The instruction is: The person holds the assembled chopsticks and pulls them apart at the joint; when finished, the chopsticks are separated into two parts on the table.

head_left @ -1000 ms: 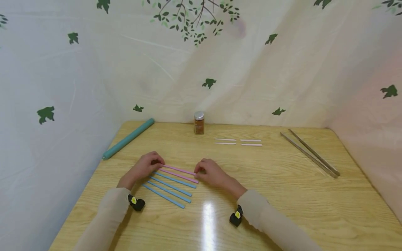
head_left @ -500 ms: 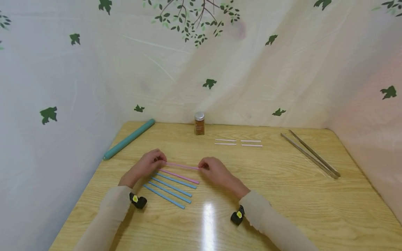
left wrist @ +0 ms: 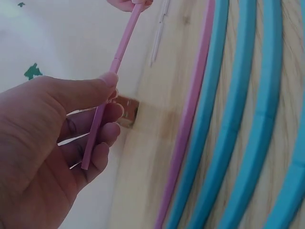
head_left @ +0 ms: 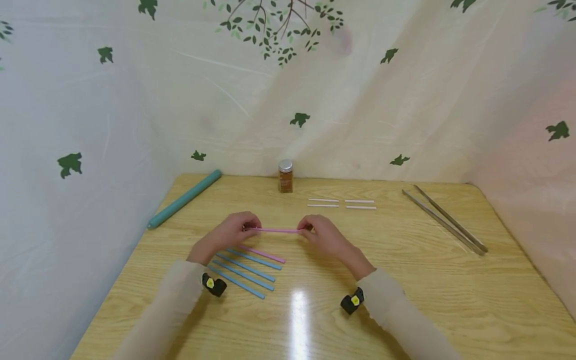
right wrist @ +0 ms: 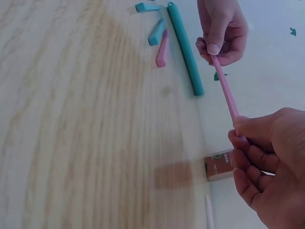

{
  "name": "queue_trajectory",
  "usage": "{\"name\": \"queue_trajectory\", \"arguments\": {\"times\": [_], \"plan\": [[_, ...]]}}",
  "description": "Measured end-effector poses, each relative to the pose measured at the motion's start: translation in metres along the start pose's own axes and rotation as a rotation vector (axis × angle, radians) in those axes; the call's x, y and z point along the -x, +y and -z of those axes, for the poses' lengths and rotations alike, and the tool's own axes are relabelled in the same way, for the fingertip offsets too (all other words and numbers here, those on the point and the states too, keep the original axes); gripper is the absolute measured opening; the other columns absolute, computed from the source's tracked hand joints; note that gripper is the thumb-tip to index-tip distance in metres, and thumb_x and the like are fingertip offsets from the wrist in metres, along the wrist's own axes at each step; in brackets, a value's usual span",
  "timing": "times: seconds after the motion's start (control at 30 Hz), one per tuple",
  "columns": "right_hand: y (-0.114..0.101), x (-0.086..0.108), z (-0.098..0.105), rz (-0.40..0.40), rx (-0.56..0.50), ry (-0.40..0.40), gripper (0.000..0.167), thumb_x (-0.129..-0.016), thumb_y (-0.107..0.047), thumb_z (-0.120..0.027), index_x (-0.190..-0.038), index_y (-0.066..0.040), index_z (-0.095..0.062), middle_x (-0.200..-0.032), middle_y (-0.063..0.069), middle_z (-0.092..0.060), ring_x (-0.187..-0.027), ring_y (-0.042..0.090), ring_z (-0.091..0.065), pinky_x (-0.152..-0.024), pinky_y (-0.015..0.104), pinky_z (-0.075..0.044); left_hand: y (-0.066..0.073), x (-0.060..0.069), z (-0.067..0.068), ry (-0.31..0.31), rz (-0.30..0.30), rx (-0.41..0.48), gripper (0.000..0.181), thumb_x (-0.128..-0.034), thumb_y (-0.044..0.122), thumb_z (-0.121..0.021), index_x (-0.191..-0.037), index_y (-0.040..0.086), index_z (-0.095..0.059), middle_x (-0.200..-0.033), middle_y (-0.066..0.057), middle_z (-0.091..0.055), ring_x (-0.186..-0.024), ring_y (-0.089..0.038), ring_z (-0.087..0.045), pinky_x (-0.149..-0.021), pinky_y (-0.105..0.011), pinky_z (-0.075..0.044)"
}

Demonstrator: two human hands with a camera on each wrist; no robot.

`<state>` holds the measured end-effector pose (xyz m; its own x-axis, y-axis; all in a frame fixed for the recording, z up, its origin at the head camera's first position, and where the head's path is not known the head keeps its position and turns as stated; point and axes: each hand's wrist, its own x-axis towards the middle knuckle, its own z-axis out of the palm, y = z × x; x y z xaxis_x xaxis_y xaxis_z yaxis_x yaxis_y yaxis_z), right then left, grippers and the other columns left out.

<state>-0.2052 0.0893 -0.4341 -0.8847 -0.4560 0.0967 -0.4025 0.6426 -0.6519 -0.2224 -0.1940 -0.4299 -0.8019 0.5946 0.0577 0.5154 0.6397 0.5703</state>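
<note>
A slim pink stick (head_left: 279,230) spans the gap between my two hands, raised off the table. My left hand (head_left: 225,234) pinches it between thumb and fingers; in the left wrist view the end of this pink stick (left wrist: 125,40) runs down across the curled fingers. At the other end, my right hand (head_left: 326,239) pinches the tip between thumb and forefinger, as the right hand (right wrist: 274,157) shows in its own wrist view. Below the left hand, a second pink stick (head_left: 265,255) lies beside several blue sticks (head_left: 247,271) in a slanted row, their far ends partly hidden by that hand.
A teal rod (head_left: 184,200) lies at the table's left edge. Near the back stands a jar (head_left: 285,180) with a silver lid and reddish-brown contents. Thin white sticks (head_left: 360,201) lie right of it, and long metal tongs (head_left: 443,220) rest farther right. A patterned curtain surrounds the table.
Both hands have lifted the top pink stick out of the row and moved it away from me and to the right. It has turned from slanted to nearly level across the view.
</note>
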Motion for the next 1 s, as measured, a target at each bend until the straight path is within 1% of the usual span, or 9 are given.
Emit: {"name": "queue_trajectory", "arguments": {"times": [0.13, 0.23, 0.37, 0.47, 0.6, 0.73, 0.87, 1.0], "plan": [[0.003, 0.002, 0.007, 0.001, -0.003, -0.007, 0.009, -0.095, -0.015, -0.06, -0.097, -0.01, -0.067, -0.093, 0.001, -0.065, -0.087, 0.013, -0.058, -0.078, 0.031, -0.048, 0.006, -0.006, -0.003, 0.011, -0.038, 0.004, 0.007, -0.095, 0.016, -0.06, -0.095, 0.012, -0.066, -0.087, 0.003, -0.064, -0.077, -0.007, -0.055, -0.071, -0.026, -0.048], [0.003, 0.003, 0.011, 0.018, -0.003, 0.014, 0.009, -0.095, -0.015, -0.061, -0.099, -0.01, -0.067, -0.095, 0.001, -0.065, -0.089, 0.015, -0.059, -0.08, 0.034, -0.048, 0.011, -0.01, -0.005, 0.02, -0.059, 0.009, 0.007, -0.0947, 0.015, -0.06, -0.093, 0.011, -0.065, -0.085, 0.003, -0.063, -0.075, -0.007, -0.054, -0.069, -0.024, -0.048], [0.001, 0.001, 0.011, 0.079, -0.029, 0.039, 0.016, -0.093, -0.015, -0.064, -0.105, -0.005, -0.066, -0.099, 0.004, -0.065, -0.093, 0.018, -0.059, -0.081, 0.036, -0.049, 0.021, -0.015, -0.007, 0.027, -0.081, -0.002, 0.006, -0.0945, 0.013, -0.06, -0.092, 0.01, -0.064, -0.083, 0.002, -0.061, -0.073, -0.007, -0.053, -0.068, -0.024, -0.047], [-0.001, -0.001, 0.008, 0.116, -0.051, 0.032, 0.021, -0.091, -0.016, -0.066, -0.109, -0.003, -0.065, -0.1, 0.004, -0.063, -0.091, 0.017, -0.058, -0.079, 0.033, -0.051, 0.03, -0.02, -0.009, 0.022, -0.085, 0.01, 0.006, -0.0949, 0.013, -0.06, -0.092, 0.009, -0.063, -0.082, 0.001, -0.061, -0.073, -0.007, -0.052, -0.068, -0.023, -0.047], [-0.001, -0.003, 0.004, 0.142, -0.049, 0.033, 0.014, -0.091, -0.015, -0.066, -0.102, -0.006, -0.066, -0.093, 0.002, -0.062, -0.083, 0.012, -0.056, -0.072, 0.026, -0.049, 0.038, -0.025, -0.011, 0.014, -0.088, 0.012, 0.007, -0.0948, 0.013, -0.06, -0.092, 0.008, -0.064, -0.083, 0.0, -0.062, -0.074, -0.008, -0.054, -0.069, -0.023, -0.047], [-0.002, -0.002, 0.004, 0.14, -0.04, 0.044, 0.006, -0.091, -0.013, -0.065, -0.096, -0.01, -0.068, -0.087, 0.0, -0.062, -0.076, 0.011, -0.053, -0.067, 0.024, -0.048, 0.043, -0.028, -0.012, 0.014, -0.094, -0.011, 0.007, -0.0945, 0.013, -0.06, -0.093, 0.008, -0.064, -0.083, 0.001, -0.062, -0.074, -0.007, -0.055, -0.07, -0.023, -0.048], [-0.003, 0.0, 0.006, 0.115, -0.043, 0.037, 0.007, -0.092, -0.015, -0.065, -0.095, -0.01, -0.069, -0.087, 0.0, -0.062, -0.075, 0.011, -0.052, -0.066, 0.023, -0.047, 0.048, -0.031, -0.011, 0.014, -0.106, -0.037, 0.009, -0.094, 0.017, -0.062, -0.093, 0.008, -0.066, -0.083, 0.001, -0.062, -0.073, -0.006, -0.053, -0.068, -0.022, -0.047], [-0.003, 0.0, 0.009, 0.119, -0.036, 0.038, 0.008, -0.092, -0.016, -0.065, -0.095, -0.011, -0.07, -0.086, -0.001, -0.063, -0.074, 0.01, -0.052, -0.065, 0.023, -0.046, 0.053, -0.035, -0.011, 0.015, -0.129, -0.043, 0.011, -0.0934, 0.018, -0.063, -0.093, 0.008, -0.067, -0.084, 0.001, -0.062, -0.073, -0.007, -0.053, -0.068, -0.021, -0.047]]}}
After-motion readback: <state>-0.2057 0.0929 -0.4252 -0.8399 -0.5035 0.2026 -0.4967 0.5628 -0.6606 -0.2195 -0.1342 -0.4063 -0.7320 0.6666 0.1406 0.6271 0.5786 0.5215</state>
